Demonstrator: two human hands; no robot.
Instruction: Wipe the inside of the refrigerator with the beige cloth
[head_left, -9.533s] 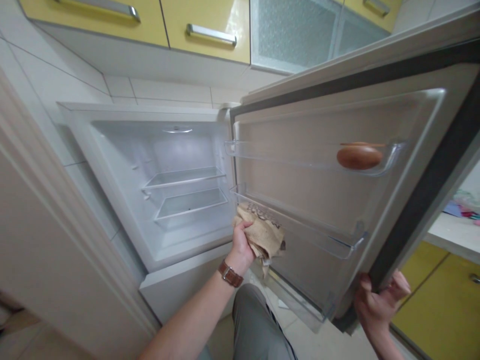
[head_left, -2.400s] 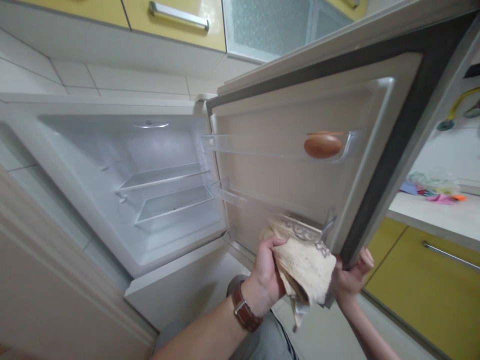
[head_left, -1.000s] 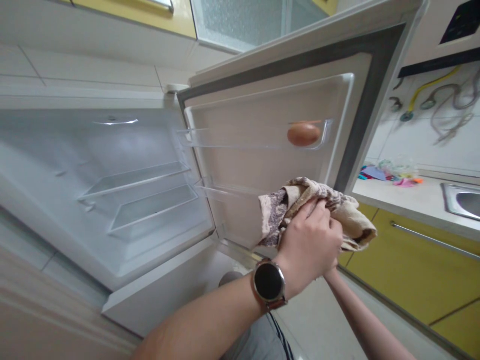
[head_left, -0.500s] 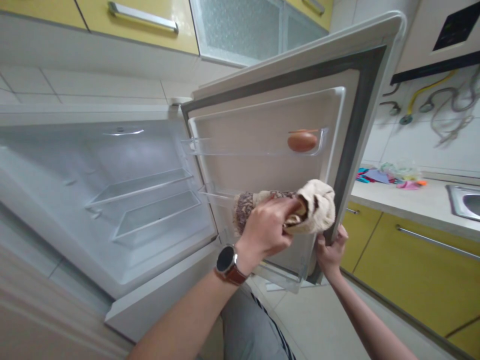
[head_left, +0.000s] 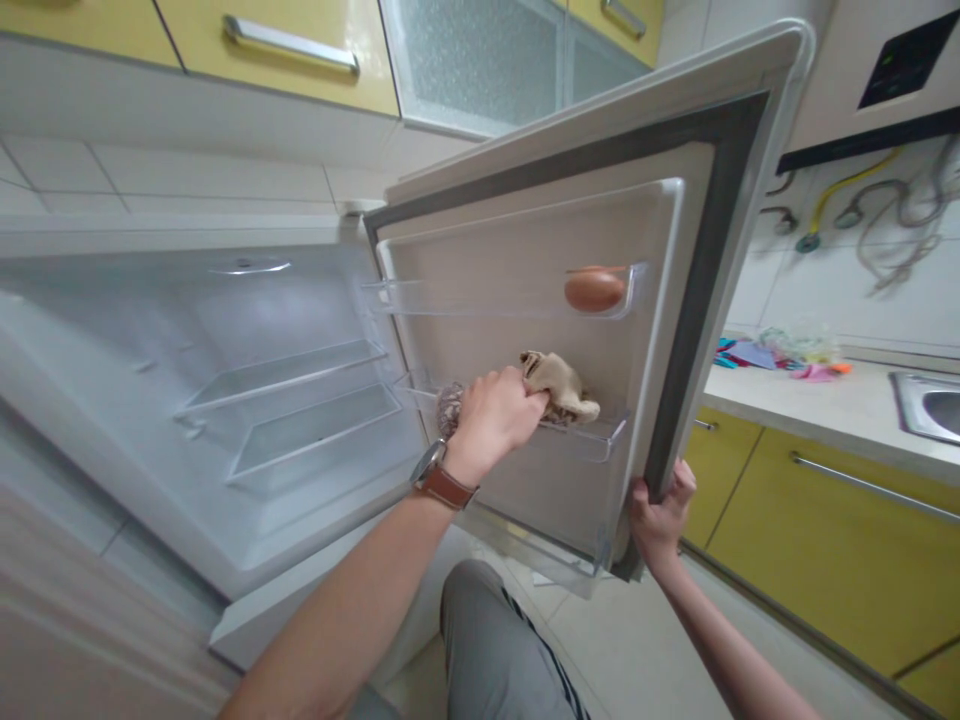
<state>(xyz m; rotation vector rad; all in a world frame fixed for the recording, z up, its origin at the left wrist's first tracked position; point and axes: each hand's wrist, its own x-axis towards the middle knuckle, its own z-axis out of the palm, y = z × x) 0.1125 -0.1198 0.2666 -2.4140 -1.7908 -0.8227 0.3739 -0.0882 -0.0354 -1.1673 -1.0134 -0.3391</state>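
Observation:
My left hand (head_left: pixel 499 420), with a watch on its wrist, is closed on a beige and brown patterned cloth (head_left: pixel 561 388). The cloth lies bunched at the middle clear shelf (head_left: pixel 600 440) of the open fridge door (head_left: pixel 517 340), its lower part hidden behind my fingers. At the door's outer edge, my right hand (head_left: pixel 661 512) grips the rim by the grey seal (head_left: pixel 694 300). Above the cloth, a brown rounded thing like an egg or small bowl (head_left: pixel 595 289) sits at the right end of the upper door shelf (head_left: pixel 480 298).
To the left stands the fridge's lit inside with glass shelves (head_left: pixel 315 430). Yellow cabinets (head_left: pixel 825 540) and a counter (head_left: pixel 810 400) with colourful cloths or bags (head_left: pixel 780 352) and a sink (head_left: pixel 937 400) are on the right. A frosted cabinet door (head_left: pixel 480 60) hangs above the fridge.
My left hand has moved left with the cloth, across the middle door shelf. The cloth's bulky beige end now sits lower and further in. My right hand stays on the door edge.

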